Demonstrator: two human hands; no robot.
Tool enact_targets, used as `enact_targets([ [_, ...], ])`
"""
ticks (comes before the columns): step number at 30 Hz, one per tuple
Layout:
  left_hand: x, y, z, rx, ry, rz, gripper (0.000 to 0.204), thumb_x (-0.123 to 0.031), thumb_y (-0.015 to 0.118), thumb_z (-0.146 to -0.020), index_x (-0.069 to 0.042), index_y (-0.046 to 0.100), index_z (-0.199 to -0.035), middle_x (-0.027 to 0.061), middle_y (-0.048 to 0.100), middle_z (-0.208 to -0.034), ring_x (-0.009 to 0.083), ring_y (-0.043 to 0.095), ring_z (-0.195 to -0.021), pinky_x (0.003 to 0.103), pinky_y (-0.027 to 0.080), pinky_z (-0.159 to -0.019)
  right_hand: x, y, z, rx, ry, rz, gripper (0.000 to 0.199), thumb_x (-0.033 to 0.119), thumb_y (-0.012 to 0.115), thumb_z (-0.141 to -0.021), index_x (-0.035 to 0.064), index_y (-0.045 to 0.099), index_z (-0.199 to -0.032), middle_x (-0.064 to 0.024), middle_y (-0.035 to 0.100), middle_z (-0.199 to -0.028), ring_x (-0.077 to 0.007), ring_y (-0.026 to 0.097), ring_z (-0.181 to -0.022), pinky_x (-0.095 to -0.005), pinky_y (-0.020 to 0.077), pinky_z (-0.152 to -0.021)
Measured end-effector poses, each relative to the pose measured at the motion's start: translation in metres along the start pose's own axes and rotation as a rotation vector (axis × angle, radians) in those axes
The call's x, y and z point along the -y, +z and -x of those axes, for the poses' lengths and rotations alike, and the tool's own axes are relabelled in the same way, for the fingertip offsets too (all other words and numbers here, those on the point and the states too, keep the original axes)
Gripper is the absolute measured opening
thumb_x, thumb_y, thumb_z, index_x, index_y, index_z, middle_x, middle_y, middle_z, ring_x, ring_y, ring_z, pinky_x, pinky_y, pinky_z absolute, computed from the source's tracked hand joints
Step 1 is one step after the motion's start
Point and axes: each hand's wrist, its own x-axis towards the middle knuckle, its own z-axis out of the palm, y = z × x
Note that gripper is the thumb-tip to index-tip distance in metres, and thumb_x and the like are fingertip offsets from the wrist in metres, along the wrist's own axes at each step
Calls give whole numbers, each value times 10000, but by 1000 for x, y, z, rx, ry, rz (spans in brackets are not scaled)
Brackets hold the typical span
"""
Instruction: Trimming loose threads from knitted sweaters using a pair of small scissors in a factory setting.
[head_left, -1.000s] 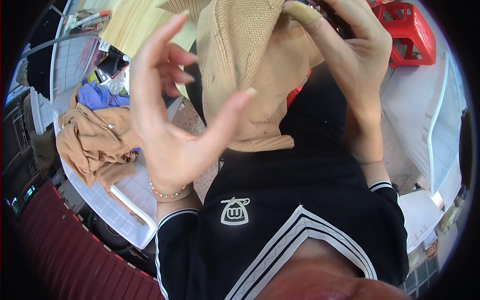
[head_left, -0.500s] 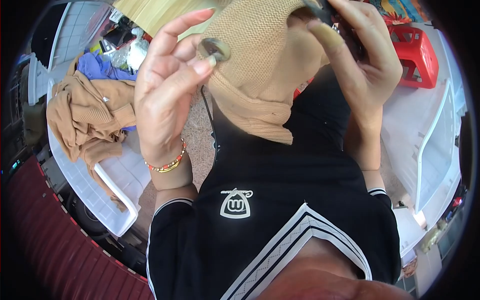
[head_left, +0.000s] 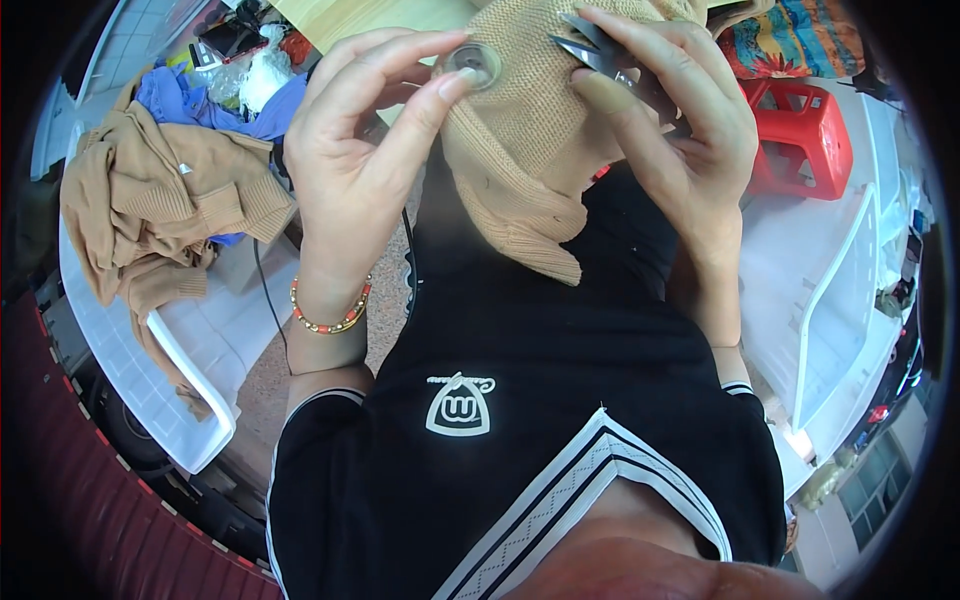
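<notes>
Left hand pinched on round clear disc. Right hand clamped on snips, blades parted. Tan knit garment between hands, hanging from worktop's near edge over lap.

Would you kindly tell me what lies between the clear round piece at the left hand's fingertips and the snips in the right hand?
In the head view, only tan knitted fabric shows between the clear round piece and the snips.
</notes>
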Motion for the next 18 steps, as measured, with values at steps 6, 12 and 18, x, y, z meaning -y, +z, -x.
enact_targets([
  [6,-11,-1,11,102,-333,145,422,22,673,-815,55,538,-1213,35,587,-1009,59,556,-837,174,451,-734,-2,3,2,-10,-20,18,415,23,760,-707,13,650,-1107,-78,583,-834,-143,540,-682,-229,412,-587],
  [12,-12,7,15,51,-369,389,465,54,600,-826,53,473,-1274,70,586,-1093,72,585,-895,180,463,-756,16,8,-1,-5,-22,-32,517,45,785,-685,-6,609,-1169,-93,613,-897,-183,589,-776,-252,458,-659],
  [18,-23,-11,1,171,-382,829,424,29,526,-866,81,462,-1281,131,552,-1237,161,522,-1163,267,395,-979,-7,3,-7,93,-316,-157,495,34,793,-661,-14,638,-1128,-95,637,-895,-160,580,-745,-244,446,-647],
])
